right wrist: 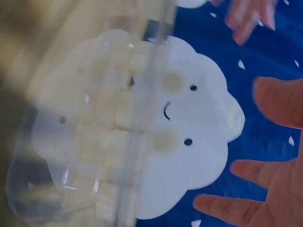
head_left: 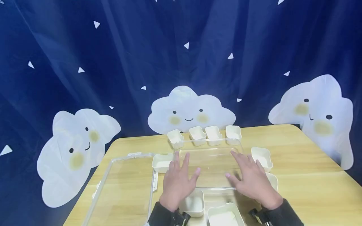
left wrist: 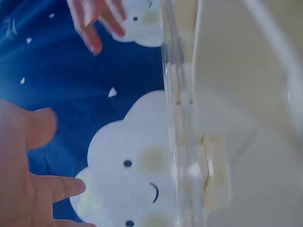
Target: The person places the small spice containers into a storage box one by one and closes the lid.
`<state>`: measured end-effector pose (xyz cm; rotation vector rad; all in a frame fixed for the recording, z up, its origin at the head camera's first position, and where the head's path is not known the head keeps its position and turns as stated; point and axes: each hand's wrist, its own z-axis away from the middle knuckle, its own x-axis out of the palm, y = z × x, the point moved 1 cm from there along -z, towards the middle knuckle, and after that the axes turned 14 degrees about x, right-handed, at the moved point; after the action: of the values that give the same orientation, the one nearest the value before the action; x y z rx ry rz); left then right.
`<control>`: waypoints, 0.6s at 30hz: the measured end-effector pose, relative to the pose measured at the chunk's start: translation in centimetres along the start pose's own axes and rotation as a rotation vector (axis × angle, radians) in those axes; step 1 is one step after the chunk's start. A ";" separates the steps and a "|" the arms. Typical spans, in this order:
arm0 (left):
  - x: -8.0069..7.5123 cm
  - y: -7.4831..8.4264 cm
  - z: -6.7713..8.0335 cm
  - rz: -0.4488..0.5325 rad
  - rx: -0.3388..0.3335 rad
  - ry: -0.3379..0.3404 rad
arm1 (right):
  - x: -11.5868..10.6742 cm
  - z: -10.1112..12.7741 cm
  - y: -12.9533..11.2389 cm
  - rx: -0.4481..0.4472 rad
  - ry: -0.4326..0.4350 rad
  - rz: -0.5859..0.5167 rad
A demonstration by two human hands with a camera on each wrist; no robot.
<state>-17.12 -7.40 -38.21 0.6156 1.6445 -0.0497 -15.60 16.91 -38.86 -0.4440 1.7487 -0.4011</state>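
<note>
A clear plastic box (head_left: pixel 209 169) stands on the table in the head view. Above its left part is my left hand (head_left: pixel 179 183), fingers straight and spread. My right hand (head_left: pixel 253 180) is spread likewise over the right side. In the left wrist view my left hand (left wrist: pixel 28 175) is apart from the box's rim (left wrist: pixel 177 109); the right wrist view shows my right hand (right wrist: pixel 279 189) apart from the box too. Neither hand holds anything. Near my left wrist sits a cream bin (head_left: pixel 193 204), with another cream bin (head_left: pixel 224 216) to its right.
A clear lid (head_left: pixel 124 191) with white clips lies at the left. Several small cream bins (head_left: pixel 214 135) line the back of the wooden table (head_left: pixel 305 163). A cream bin (head_left: pixel 162 163) stands left of the box, and another cream bin (head_left: pixel 261 158) right of it. Behind hangs a blue curtain (head_left: pixel 127 56).
</note>
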 end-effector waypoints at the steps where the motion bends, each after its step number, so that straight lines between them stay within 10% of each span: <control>1: -0.2 -0.3 0.1 0.021 -0.010 0.006 | -0.4 -0.1 0.3 0.008 -0.017 -0.029; 18: -2.3 -6.3 0.0 0.269 -0.114 0.017 | -5.2 -1.6 6.9 0.186 -0.131 -0.066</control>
<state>-19.70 -13.61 -38.09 0.7455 1.5561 0.2446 -16.71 25.55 -37.48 -0.3866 1.5575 -0.5646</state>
